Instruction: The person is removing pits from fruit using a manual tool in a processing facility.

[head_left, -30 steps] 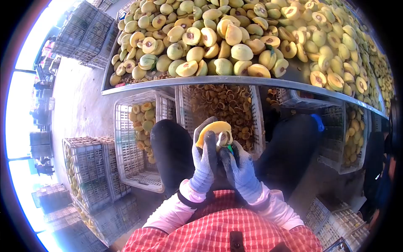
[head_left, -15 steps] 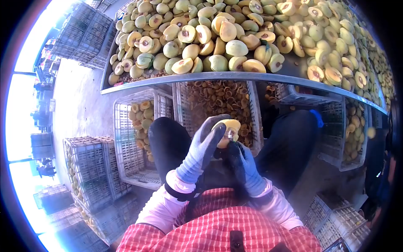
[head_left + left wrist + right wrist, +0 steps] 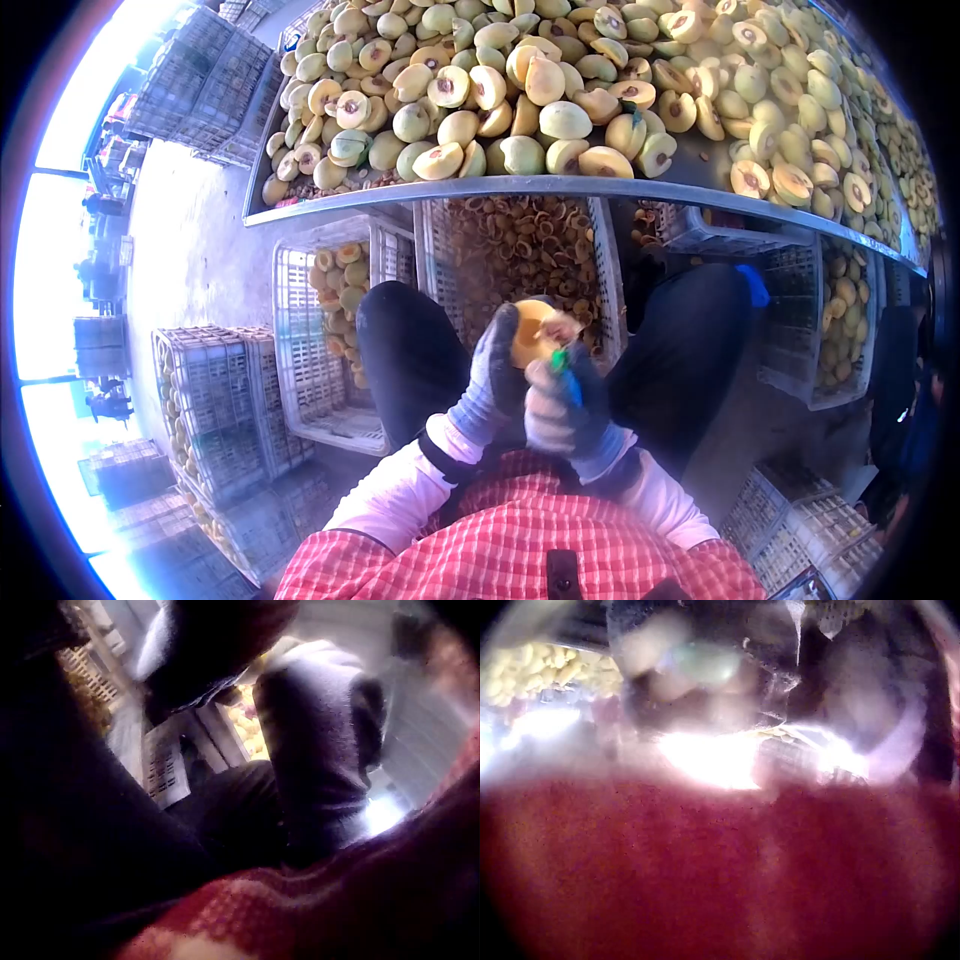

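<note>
In the head view my gloved left hand (image 3: 490, 370) holds a yellow peach half (image 3: 527, 335), its hollowed cut side turned toward my right hand. My gloved right hand (image 3: 565, 410) grips a small pitting tool by its green and blue handle (image 3: 560, 364). At the tool's end, beside the peach half, a blurred brownish piece of flesh (image 3: 560, 332) shows; the tool's tip is hidden behind it. Both hands are between my knees, over the crate of scraps (image 3: 420, 260). The wrist views are dark or blurred, mostly filled by cloth and glove.
A metal-edged table (image 3: 480, 187) heaped with peach halves (image 3: 565, 118) stands in front. Below it, a white crate (image 3: 345, 425) with peach halves stands at left, another crate (image 3: 775, 370) at right. Filled crates (image 3: 215, 400) are stacked on the far left.
The tool was inside the peach half's middle; now it is drawn out to the right with a piece of flesh at its end. My right hand has turned over, knuckles up.
</note>
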`<state>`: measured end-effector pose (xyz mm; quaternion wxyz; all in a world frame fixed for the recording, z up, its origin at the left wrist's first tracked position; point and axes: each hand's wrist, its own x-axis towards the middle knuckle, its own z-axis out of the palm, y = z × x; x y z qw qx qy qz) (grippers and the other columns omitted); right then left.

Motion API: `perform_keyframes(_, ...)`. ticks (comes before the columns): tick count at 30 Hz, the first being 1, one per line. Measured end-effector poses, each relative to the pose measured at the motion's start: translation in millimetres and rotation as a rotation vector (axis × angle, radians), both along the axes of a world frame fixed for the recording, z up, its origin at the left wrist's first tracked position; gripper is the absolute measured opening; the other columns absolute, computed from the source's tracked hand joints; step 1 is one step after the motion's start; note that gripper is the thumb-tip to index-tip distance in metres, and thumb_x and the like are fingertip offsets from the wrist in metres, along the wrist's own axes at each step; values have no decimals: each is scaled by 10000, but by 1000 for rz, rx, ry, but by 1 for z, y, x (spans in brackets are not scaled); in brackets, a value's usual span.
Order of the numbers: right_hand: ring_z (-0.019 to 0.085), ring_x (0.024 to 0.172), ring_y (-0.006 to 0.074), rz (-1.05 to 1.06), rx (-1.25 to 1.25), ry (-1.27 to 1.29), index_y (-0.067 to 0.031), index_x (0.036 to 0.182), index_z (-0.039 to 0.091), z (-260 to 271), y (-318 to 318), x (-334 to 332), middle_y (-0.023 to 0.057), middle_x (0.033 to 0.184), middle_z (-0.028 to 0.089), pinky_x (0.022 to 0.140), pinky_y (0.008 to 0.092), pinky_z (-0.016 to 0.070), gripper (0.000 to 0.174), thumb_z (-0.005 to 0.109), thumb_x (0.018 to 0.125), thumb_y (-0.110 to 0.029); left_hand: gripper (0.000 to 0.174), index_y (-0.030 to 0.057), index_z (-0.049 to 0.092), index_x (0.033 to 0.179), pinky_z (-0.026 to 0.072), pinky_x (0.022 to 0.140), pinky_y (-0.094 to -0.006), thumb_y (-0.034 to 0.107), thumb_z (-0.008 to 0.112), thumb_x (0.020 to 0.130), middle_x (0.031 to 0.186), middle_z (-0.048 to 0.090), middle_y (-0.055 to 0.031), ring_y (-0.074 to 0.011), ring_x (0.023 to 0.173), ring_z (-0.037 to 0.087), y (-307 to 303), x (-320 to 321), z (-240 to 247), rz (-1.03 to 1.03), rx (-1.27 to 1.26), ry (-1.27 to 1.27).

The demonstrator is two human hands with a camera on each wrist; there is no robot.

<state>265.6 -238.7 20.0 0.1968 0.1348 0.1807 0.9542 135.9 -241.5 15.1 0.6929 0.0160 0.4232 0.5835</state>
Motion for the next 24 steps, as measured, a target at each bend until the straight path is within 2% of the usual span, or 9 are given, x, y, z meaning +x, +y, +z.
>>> perform_keyframes(2, 402, 437, 105, -39, -62, -4, -91, 885, 467, -2, 10, 6, -1, 590, 424, 381, 251, 340, 460, 370, 976, -531, 412, 45, 564, 1136, 511, 808, -317, 413, 532, 953, 1011, 617, -67, -184, 902, 613, -5, -13, 3, 221, -129, 156)
perform_keyframes(5, 393, 474, 108, 27, -110, -195, -58, 995, 554, -28, 1, 5, 8, 613, 426, 413, 244, 341, 513, 366, 977, -535, 455, 18, 508, 1208, 540, 858, -334, 406, 504, 970, 1106, 589, -120, -206, 979, 613, -14, -77, 20, 616, 68, 457)
perform_keyframes(6, 390, 473, 108, 67, -105, -238, -57, 995, 565, -34, -4, 3, 10, 615, 427, 412, 243, 338, 522, 369, 974, -540, 418, 7, 541, 1122, 560, 783, -353, 370, 601, 922, 1043, 597, -127, -220, 944, 618, -15, -111, 26, 649, 127, 655)
perform_keyframes(8, 390, 466, 106, 136, -78, -243, -57, 932, 587, -34, -3, 0, 7, 604, 437, 407, 240, 329, 541, 379, 966, -555, 459, 33, 490, 1235, 520, 625, -269, 387, 554, 950, 993, 605, -85, -154, 754, 604, -20, -177, 18, 566, 34, 866)
perform_keyframes(11, 385, 446, 102, 163, 61, -395, -62, 919, 584, -30, 6, -5, -3, 576, 428, 401, 238, 326, 541, 380, 963, -561, 483, -6, 524, 1180, 533, 698, -313, 284, 716, 846, 1001, 607, -97, -196, 883, 617, 14, -181, 19, 470, -130, 1330)
perform_keyframes(13, 373, 420, 98, 205, 54, -514, -87, 876, 580, -27, 8, -10, -6, 561, 439, 382, 230, 309, 528, 391, 955, -573, 564, 1, 530, 1213, 520, 757, -304, 297, 760, 792, 1086, 599, -108, -208, 929, 613, 57, -151, 30, 298, 135, 1470)
perform_keyframes(17, 476, 427, 116, 195, -26, -595, -116, 879, 611, -30, 9, -12, 21, 576, 549, 393, 234, 364, 479, 400, 969, -537, 591, 91, 572, 1213, 510, 825, -359, 385, 768, 740, 1147, 590, -147, -306, 970, 626, 153, -111, 58, -233, 114, 2270)
perform_keyframes(21, 488, 426, 126, 25, 78, -871, -118, 865, 600, -23, 17, -11, 23, 572, 550, 398, 245, 386, 451, 447, 954, -532, 438, 180, 657, 1089, 503, 822, -394, 453, 719, 752, 1104, 603, -120, -327, 976, 620, 188, -146, 52, -423, 197, 1970)
perform_keyframes(24, 492, 419, 136, -79, 112, -1068, -109, 865, 594, -18, 24, -13, 28, 569, 551, 393, 251, 394, 438, 509, 925, -534, 459, 185, 641, 1118, 502, 820, -385, 440, 721, 745, 1087, 610, -97, -306, 973, 624, 178, -159, 45, -522, 262, 2056)
